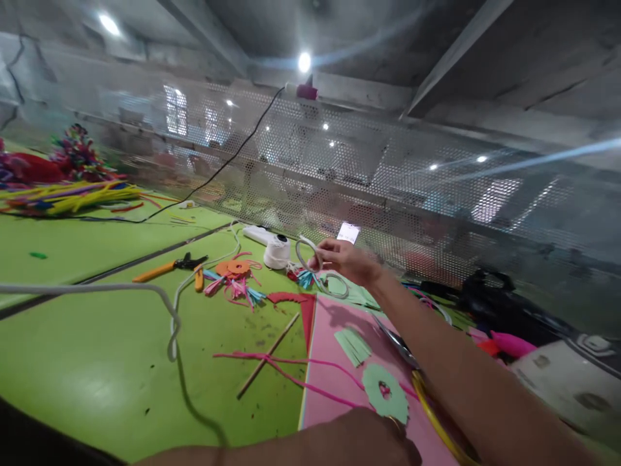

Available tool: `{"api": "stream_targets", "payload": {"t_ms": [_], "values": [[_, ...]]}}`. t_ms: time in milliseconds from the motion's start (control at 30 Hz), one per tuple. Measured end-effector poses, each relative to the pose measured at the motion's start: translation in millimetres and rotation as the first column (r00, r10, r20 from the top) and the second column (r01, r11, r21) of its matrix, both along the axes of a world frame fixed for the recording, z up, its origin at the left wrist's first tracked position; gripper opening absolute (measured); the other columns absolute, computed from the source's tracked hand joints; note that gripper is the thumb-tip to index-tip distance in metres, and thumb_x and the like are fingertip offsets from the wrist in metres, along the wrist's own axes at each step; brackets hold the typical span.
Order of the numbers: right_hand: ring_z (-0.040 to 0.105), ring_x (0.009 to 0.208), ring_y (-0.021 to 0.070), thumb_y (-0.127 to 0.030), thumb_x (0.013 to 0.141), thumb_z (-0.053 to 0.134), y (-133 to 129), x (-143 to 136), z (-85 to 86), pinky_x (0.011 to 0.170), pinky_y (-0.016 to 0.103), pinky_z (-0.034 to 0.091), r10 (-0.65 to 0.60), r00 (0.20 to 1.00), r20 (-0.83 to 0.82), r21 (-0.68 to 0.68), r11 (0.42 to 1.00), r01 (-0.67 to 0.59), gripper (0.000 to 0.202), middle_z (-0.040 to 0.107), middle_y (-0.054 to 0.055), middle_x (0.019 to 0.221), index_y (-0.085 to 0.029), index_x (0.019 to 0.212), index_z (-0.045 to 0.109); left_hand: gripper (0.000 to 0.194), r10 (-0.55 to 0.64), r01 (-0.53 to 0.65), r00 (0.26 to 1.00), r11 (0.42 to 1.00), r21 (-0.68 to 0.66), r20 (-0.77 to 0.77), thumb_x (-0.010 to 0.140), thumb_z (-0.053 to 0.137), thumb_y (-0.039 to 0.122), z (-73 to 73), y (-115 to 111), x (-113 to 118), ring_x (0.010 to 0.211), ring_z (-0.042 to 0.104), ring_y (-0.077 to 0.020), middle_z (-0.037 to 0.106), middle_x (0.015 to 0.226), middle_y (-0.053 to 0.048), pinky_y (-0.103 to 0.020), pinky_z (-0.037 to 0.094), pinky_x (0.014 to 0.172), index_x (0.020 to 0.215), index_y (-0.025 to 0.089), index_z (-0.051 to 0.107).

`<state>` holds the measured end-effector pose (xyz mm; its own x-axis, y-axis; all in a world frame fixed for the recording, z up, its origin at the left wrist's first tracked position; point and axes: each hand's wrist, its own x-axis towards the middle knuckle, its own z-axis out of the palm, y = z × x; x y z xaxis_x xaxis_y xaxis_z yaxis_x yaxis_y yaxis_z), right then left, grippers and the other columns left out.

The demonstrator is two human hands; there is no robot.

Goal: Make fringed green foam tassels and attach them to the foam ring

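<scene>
My right hand (342,259) reaches forward with its fingers pinched on a looped white cord (309,266), above the far edge of the pink sheet. My left hand (371,437) is low in the view, over the pink sheet (334,362), its fingers mostly hidden. Just beyond it lies a scalloped light-green paper ring (387,393). Pink cord (291,361) runs from near that hand across a thin wooden stick (268,356). Scissors with yellow handles (431,414) lie partly under my right forearm.
A white spool (277,252), orange-handled pliers (167,267) and paper tassels (235,285) lie on the green table (121,362). Yellow strips (92,196) are piled at the far left. A perforated metal screen (291,155) stands behind. A black and white device (533,336) is at right.
</scene>
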<state>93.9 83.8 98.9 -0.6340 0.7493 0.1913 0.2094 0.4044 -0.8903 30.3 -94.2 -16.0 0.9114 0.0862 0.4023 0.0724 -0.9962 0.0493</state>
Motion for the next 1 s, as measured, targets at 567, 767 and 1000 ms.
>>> {"api": "stream_targets", "payload": {"t_ms": [567, 767, 1000], "values": [[0.049, 0.067, 0.0130, -0.025, 0.085, 0.054, -96, 91, 16.3, 0.084, 0.038, 0.044, -0.160, 0.828, -0.538, -0.169, 0.982, 0.080, 0.012, 0.045, -0.003, 0.066, -0.021, 0.075, 0.057, 0.021, 0.070, -0.080, 0.994, 0.991, 0.108, 0.089, 0.085, 0.055, 0.029, 18.2, -11, -9, 0.044, 0.050, -0.0123, 0.055, 0.048, 0.000, -0.025, 0.029, 0.045, 0.067, 0.017, 0.057], [0.049, 0.073, 0.0143, -0.026, 0.088, 0.051, -161, 108, 3.9, 0.082, 0.034, 0.040, -0.278, 0.885, -0.374, -0.030, 0.957, 0.288, 0.012, 0.045, -0.002, 0.067, -0.020, 0.080, 0.058, 0.021, 0.073, -0.081, 0.993, 0.992, 0.096, 0.089, 0.085, 0.054, 0.028, 29.6, -18, -15, 0.047, 0.051, -0.0138, 0.059, 0.053, -0.001, -0.027, 0.030, 0.046, 0.067, 0.018, 0.058], [0.048, 0.074, 0.0146, -0.031, 0.093, 0.044, -214, 118, 1.6, 0.064, 0.028, 0.038, -0.471, 0.877, 0.097, 0.397, 0.826, 0.400, 0.014, 0.052, 0.000, 0.081, -0.022, 0.089, 0.055, 0.013, 0.075, -0.076, 0.996, 0.997, 0.008, 0.052, 0.081, 0.055, 0.017, 37.6, -17, -19, 0.052, 0.053, -0.0142, 0.060, 0.058, -0.002, -0.028, 0.033, 0.049, 0.068, 0.016, 0.059]]}}
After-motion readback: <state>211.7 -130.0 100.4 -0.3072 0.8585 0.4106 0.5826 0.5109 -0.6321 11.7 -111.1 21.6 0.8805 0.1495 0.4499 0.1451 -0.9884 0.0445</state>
